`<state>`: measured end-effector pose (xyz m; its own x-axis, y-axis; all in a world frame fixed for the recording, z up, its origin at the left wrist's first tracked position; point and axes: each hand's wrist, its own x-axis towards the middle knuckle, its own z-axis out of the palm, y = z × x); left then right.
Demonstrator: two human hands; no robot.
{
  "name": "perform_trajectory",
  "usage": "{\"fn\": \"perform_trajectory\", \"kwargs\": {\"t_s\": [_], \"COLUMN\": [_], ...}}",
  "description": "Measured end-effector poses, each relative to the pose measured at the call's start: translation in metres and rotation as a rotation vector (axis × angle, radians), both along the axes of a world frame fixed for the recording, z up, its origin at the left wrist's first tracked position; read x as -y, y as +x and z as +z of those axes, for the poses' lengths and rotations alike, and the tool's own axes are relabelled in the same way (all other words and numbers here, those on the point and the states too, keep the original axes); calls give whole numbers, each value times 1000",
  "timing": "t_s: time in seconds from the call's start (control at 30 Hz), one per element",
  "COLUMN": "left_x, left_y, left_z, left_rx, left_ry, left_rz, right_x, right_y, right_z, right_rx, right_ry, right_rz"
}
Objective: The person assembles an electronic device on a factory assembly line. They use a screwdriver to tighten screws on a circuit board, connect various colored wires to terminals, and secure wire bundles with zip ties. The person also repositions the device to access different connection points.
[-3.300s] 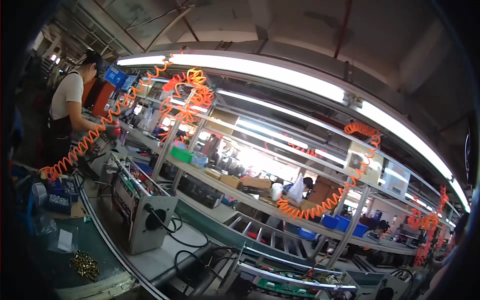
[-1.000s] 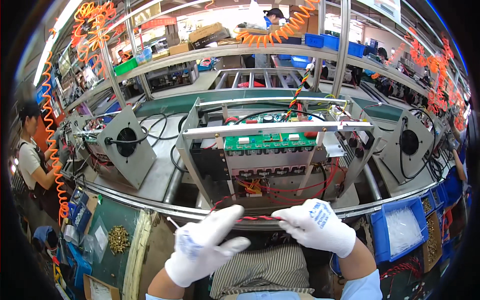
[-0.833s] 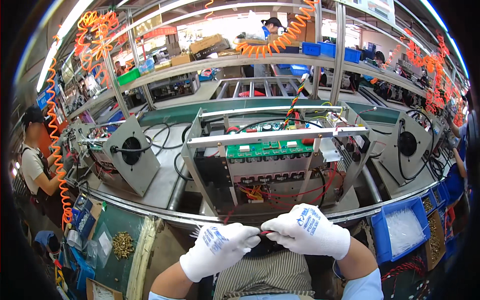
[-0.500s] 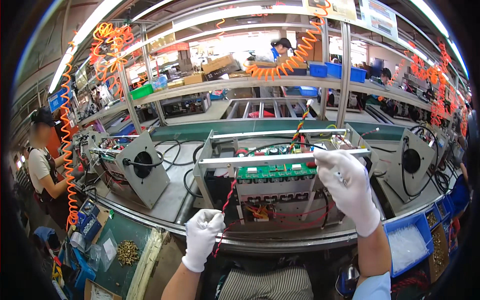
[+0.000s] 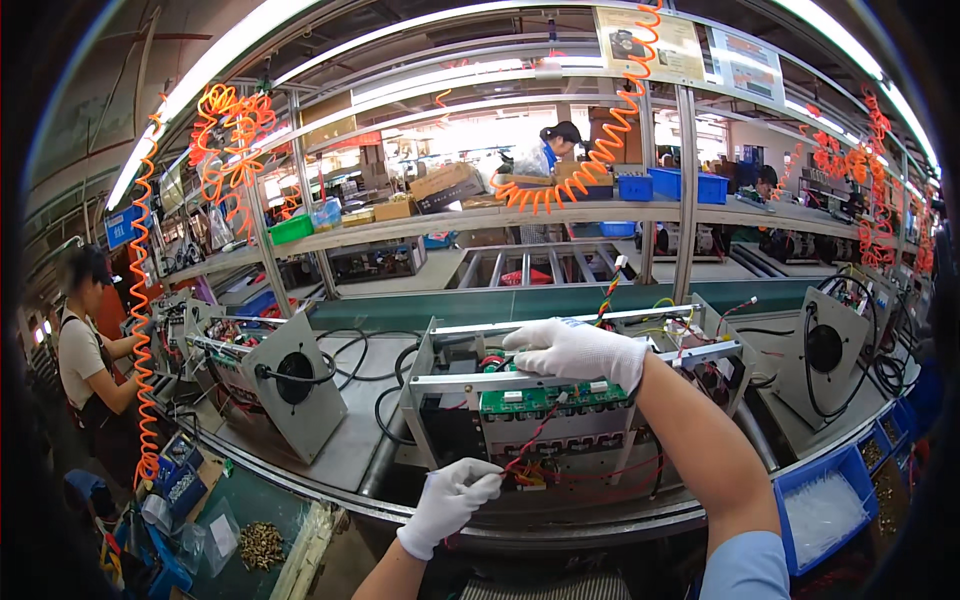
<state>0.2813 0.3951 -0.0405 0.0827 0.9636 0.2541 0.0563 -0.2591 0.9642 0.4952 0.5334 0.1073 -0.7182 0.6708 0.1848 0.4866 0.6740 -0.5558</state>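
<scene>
My left hand [image 5: 455, 502], in a white glove, is closed on a twisted red and black wire [image 5: 530, 440] in front of the metal chassis [image 5: 450, 384]. The wire slants up from my fingers to a small white connector [image 5: 562, 398] before the green circuit board [image 5: 600, 402]. My right hand [image 5: 585, 350], also gloved, reaches across the chassis's front top rail, fingers stretched leftward above the board. I see nothing held in it, though its underside is hidden. A multicoloured twisted wire [image 5: 608, 298] with a white connector stands up behind that hand.
Similar units with round fans stand at left [image 5: 295, 375] and right [image 5: 825, 345]. Blue bins [image 5: 825, 510] sit at lower right. Brass-coloured parts [image 5: 262, 545] lie on a green mat at lower left. An orange coiled hose [image 5: 140, 350] hangs near a person [image 5: 95, 350] at far left.
My right hand has moved left and stretched out over the chassis. My left hand has shifted right and slightly down with the wire, whose connector end now shows. The view has shifted slightly.
</scene>
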Motion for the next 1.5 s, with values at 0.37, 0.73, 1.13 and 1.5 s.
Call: {"fn": "perform_trajectory", "kwargs": {"t_s": [0.37,0.73,1.13,1.5], "left_x": [-19,-12,-11,-33], "left_y": [22,63,34,35], "left_z": [0,15,-2,37], "left_rx": [298,343,226,326], "left_ry": [124,58,180,288], "left_rz": [426,327,516,396], "right_x": [0,13,8,-11], "right_y": [13,24,23,24], "right_z": [10,10,6,10], "right_rx": [-18,57,71,-541], "right_ry": [-69,-249,-325,-80], "right_rz": [41,-53,-72,-114]}}
